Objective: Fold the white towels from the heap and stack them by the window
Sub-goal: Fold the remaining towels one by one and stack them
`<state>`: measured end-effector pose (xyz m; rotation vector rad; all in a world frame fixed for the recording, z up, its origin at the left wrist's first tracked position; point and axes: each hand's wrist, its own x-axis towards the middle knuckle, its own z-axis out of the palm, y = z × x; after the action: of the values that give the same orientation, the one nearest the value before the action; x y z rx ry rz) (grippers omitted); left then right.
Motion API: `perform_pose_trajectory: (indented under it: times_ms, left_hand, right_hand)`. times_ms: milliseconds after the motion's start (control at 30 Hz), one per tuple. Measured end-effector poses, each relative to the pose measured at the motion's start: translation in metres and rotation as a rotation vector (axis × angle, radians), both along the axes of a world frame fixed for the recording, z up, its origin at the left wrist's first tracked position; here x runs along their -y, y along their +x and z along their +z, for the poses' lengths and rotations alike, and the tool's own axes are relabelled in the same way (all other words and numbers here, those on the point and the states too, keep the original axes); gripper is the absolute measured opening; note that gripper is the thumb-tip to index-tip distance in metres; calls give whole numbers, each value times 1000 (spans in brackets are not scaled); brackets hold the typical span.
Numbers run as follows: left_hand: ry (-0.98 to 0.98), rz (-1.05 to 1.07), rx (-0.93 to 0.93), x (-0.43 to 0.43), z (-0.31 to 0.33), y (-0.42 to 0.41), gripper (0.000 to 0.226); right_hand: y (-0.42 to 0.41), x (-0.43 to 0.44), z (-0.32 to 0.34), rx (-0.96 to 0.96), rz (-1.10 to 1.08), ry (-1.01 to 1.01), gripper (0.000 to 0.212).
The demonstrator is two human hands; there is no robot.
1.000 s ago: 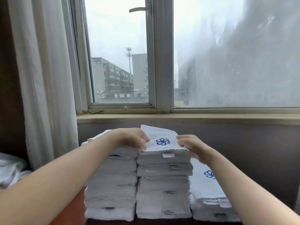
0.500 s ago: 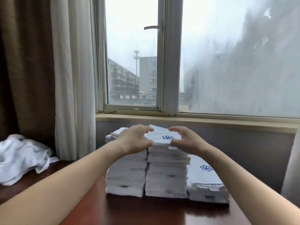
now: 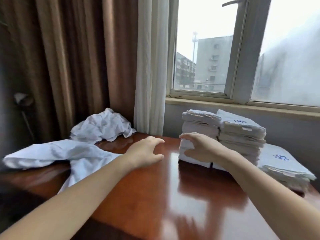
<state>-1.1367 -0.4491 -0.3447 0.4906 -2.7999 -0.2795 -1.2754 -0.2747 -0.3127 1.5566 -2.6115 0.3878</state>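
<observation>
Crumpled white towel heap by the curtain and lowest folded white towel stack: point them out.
Crumpled white towel heap [image 3: 103, 126]: head view, centre of the mound.
Lowest folded white towel stack [image 3: 272, 164]: head view, top towel's surface.

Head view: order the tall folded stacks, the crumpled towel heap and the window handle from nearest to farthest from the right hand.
1. Tall folded stacks: directly behind the right hand, which overlaps their lower layers.
2. Crumpled towel heap: well off to the left, at the back corner.
3. Window handle: high above, at the picture's top edge.
</observation>
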Motion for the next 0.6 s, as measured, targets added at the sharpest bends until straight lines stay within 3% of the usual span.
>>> perform_pose_trajectory:
  times_ms: [367,600]
  left_hand:
    - [85,277,65,90,-48,134,59]
    - [159,353,240,134,-90,188,76]
  right_hand:
    - [97,126,-47,53,262,64,66]
    - [146,192,-102,171,357,171,61]
